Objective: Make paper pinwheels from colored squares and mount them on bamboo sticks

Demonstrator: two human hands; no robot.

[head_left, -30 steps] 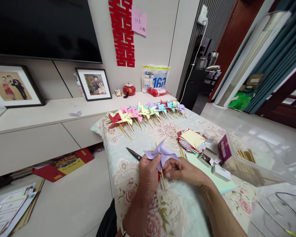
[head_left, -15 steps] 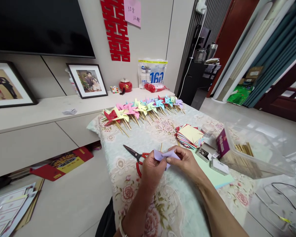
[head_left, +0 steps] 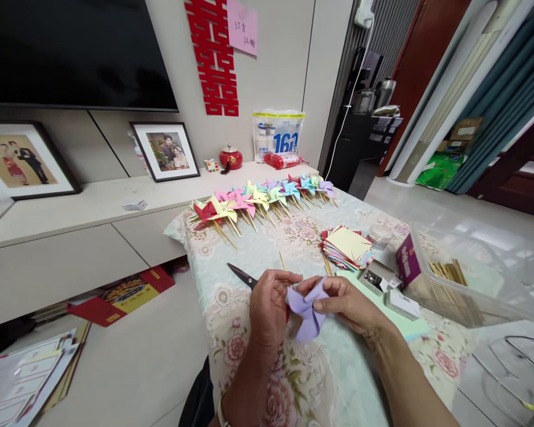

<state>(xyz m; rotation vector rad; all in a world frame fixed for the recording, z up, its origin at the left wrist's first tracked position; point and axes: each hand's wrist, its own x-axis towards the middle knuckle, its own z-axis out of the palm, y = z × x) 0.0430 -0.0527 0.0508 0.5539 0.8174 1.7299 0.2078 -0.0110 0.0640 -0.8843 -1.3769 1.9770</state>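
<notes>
Two hands meet over the flowered bench (head_left: 258, 249), both closed on one lilac paper pinwheel (head_left: 307, 308). The left hand (head_left: 269, 308) has its grip shut on the pinwheel's left edge, fingers curled over the top; the right hand (head_left: 345, 302) pinches the paper's right side between thumb and fingers. A thin wooden stick (head_left: 283, 261) rises just behind the left hand. Scissors (head_left: 242, 276) lie on the bench, touching the left hand's far side. Farther back sits a row of finished pinwheels (head_left: 262, 198); a stack of coloured paper squares (head_left: 347, 246) lies near the right hand.
</notes>
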